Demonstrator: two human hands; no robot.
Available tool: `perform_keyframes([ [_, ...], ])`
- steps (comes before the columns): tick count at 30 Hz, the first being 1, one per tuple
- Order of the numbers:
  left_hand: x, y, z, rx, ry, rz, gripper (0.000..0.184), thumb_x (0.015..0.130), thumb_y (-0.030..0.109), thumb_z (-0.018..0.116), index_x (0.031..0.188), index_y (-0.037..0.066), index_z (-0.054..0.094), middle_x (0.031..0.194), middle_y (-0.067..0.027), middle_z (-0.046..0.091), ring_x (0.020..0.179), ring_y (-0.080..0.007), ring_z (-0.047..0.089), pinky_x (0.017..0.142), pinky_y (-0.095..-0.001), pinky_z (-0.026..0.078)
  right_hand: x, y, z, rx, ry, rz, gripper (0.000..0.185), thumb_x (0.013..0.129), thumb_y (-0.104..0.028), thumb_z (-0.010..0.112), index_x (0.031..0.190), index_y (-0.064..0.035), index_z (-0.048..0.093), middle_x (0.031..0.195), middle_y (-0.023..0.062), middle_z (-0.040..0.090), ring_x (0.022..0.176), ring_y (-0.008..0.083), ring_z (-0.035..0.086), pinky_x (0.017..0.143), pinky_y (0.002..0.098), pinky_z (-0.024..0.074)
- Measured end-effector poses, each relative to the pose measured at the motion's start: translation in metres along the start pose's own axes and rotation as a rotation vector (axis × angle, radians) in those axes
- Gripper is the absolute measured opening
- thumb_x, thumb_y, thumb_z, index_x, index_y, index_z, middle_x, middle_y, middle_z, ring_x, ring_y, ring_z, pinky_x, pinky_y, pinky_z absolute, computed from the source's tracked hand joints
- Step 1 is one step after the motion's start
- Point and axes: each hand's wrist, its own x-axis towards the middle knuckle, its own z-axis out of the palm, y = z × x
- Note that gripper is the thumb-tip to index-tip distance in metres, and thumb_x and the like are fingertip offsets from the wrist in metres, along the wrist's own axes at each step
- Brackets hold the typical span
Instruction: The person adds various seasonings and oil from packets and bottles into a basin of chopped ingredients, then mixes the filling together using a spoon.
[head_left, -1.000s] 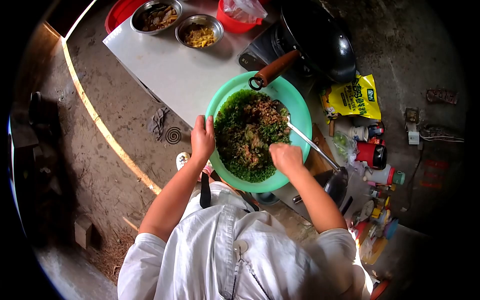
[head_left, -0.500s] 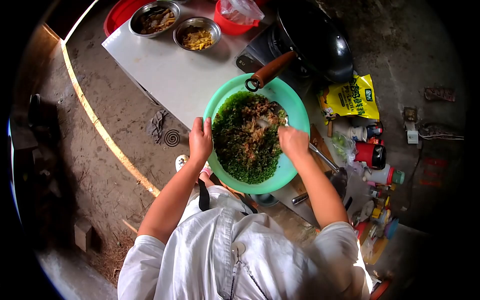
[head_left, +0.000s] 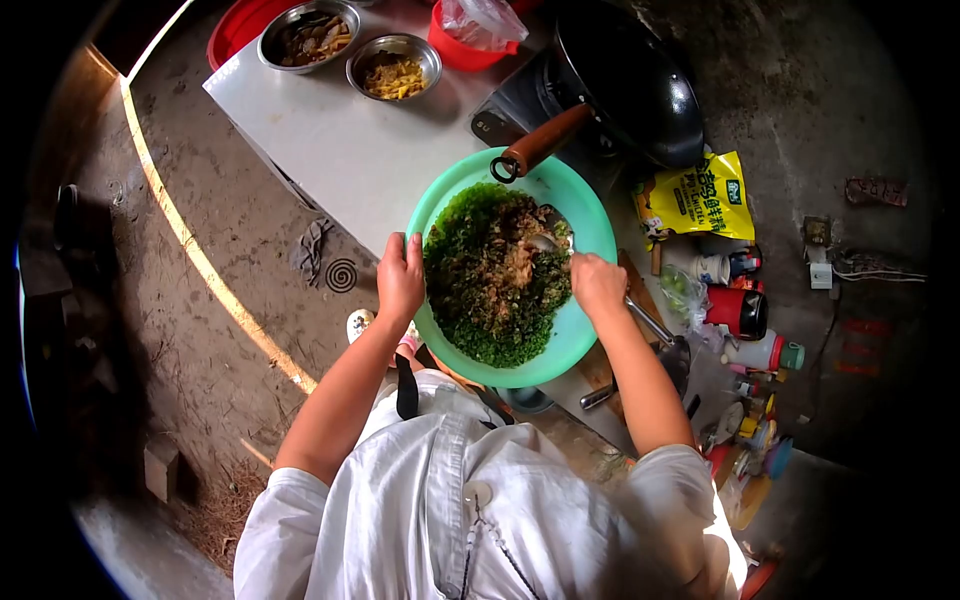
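A green bowl (head_left: 590, 345) holds chopped greens and minced filling (head_left: 495, 285). My left hand (head_left: 401, 280) grips the bowl's left rim, fingers together along its edge. At the bowl's right side my right hand (head_left: 598, 284) is closed round the handle of a spoon (head_left: 543, 242), whose bowl end rests in the filling. A second long metal handle (head_left: 650, 320) lies beyond that hand, leading to a dark ladle. Over the bowl's upper rim reaches the wooden handle (head_left: 548, 140) of a black wok (head_left: 640, 95).
Two metal bowls of food (head_left: 308, 37) (head_left: 394, 68) and a red basin with a plastic bag (head_left: 470, 35) stand on the white table (head_left: 320, 120). On the right are a yellow packet (head_left: 700, 200), a red jar (head_left: 738, 311) and several other containers.
My right hand has moved right, from over the filling to the bowl's right side, and the spoon now shows in the upper right of the filling. My left hand stays on the rim.
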Motion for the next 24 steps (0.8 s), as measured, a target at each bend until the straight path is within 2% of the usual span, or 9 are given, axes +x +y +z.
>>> perform_keyframes([
  [2,0.001,-0.002,0.001,0.015,0.007,0.011,0.03,0.09,0.029,0.045,0.078,0.001,0.044,0.052,-0.0138,0.045,0.046,-0.0254,0.042,0.047,-0.0371,0.035,-0.007,-0.003,0.019,-0.053,-0.034,0.049,0.011,0.071,-0.008,0.049,0.064,-0.006,0.057,0.064,0.0112,0.06,0.055,0.0261,0.06,0.046,0.0391,0.046],
  [4,0.001,-0.002,0.0,0.018,0.005,0.012,0.03,0.09,0.029,0.045,0.078,0.001,0.044,0.053,-0.014,0.045,0.046,-0.0255,0.042,0.047,-0.0372,0.035,-0.038,-0.033,0.027,-0.035,-0.15,-0.04,0.011,0.072,-0.008,0.049,0.064,-0.0053,0.057,0.064,0.0113,0.06,0.056,0.0264,0.061,0.048,0.0391,0.0464],
  [7,0.002,-0.004,0.0,0.02,0.001,0.012,0.03,0.09,0.029,0.045,0.078,0.001,0.044,0.053,-0.0144,0.045,0.047,-0.0258,0.042,0.047,-0.0373,0.035,-0.063,-0.049,-0.007,0.111,-0.199,-0.097,0.012,0.073,-0.009,0.049,0.065,-0.0047,0.058,0.065,0.0121,0.06,0.057,0.0264,0.061,0.049,0.0387,0.0468],
  [10,0.005,-0.01,0.002,0.036,0.005,0.034,0.03,0.09,0.029,0.045,0.079,0.001,0.044,0.054,-0.0146,0.045,0.047,-0.0259,0.042,0.047,-0.0371,0.035,-0.06,-0.027,-0.019,0.214,-0.149,-0.004,0.013,0.073,-0.008,0.049,0.064,-0.0049,0.058,0.068,0.0132,0.061,0.058,0.0269,0.061,0.05,0.0382,0.047],
  [13,0.004,-0.007,0.001,0.038,-0.002,0.029,0.03,0.09,0.029,0.045,0.079,0.001,0.044,0.054,-0.0151,0.045,0.047,-0.0271,0.042,0.048,-0.0374,0.035,-0.054,0.002,0.008,0.049,-0.039,0.195,0.018,0.076,-0.012,0.048,0.062,-0.0053,0.057,0.061,0.0154,0.059,0.056,0.0317,0.059,0.049,0.0405,0.046],
  [15,0.004,-0.004,0.001,0.027,-0.016,0.01,0.031,0.09,0.029,0.044,0.078,0.001,0.044,0.054,-0.0155,0.045,0.048,-0.0282,0.042,0.048,-0.0379,0.035,-0.06,0.009,0.029,0.004,-0.149,0.277,0.018,0.075,-0.012,0.047,0.064,-0.0053,0.06,0.063,0.0168,0.06,0.056,0.0332,0.059,0.05,0.0418,0.0463],
  [18,0.003,-0.005,0.001,0.01,-0.005,-0.01,0.032,0.09,0.03,0.044,0.078,0.001,0.044,0.054,-0.0165,0.046,0.048,-0.0298,0.043,0.048,-0.0389,0.035,-0.079,-0.038,0.017,0.084,-0.36,0.286,0.019,0.075,-0.012,0.048,0.064,-0.0046,0.061,0.064,0.0176,0.06,0.059,0.0336,0.06,0.057,0.0425,0.0475],
  [20,0.004,-0.006,0.001,0.032,-0.005,0.012,0.031,0.09,0.03,0.044,0.079,0.001,0.044,0.054,-0.0156,0.045,0.047,-0.0282,0.043,0.048,-0.0384,0.035,-0.086,-0.062,-0.003,0.205,-0.418,0.298,0.017,0.075,-0.011,0.05,0.067,-0.0042,0.063,0.069,0.0156,0.062,0.068,0.0321,0.062,0.062,0.0418,0.0482],
  [24,0.005,-0.001,0.001,0.031,-0.013,0.014,0.03,0.09,0.03,0.045,0.079,0.001,0.045,0.053,-0.0136,0.045,0.047,-0.0244,0.042,0.048,-0.0368,0.035,-0.072,-0.071,-0.016,0.476,-0.457,0.397,0.018,0.077,-0.017,0.054,0.07,-0.005,0.064,0.068,0.0144,0.062,0.069,0.0301,0.062,0.062,0.0398,0.0478],
])
